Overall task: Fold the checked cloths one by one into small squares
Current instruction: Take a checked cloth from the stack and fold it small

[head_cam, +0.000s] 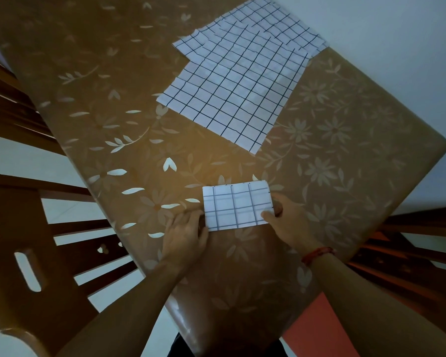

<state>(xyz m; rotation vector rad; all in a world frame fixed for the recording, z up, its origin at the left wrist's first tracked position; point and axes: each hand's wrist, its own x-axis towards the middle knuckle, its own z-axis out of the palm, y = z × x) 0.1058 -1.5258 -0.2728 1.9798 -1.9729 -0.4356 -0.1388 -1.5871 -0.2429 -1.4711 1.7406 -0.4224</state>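
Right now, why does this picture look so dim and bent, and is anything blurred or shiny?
Head view: dim, warm light with soft shadows; the folded cloth, held by the left hand and right hand, looks sharp; a faint sheen lies on the table at its near edge; the wide lens bows its sides.

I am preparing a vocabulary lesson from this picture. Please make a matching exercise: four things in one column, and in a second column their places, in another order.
Things
1. folded cloth
2. unfolded cloths
3. red band
4. chair with a slot in its back

Places
A. on the right wrist
B. beside the table, at the left of the picture
C. between the left hand and the right hand
D. spread flat on the far part of the table

Pairs: 1-C; 2-D; 3-A; 4-B
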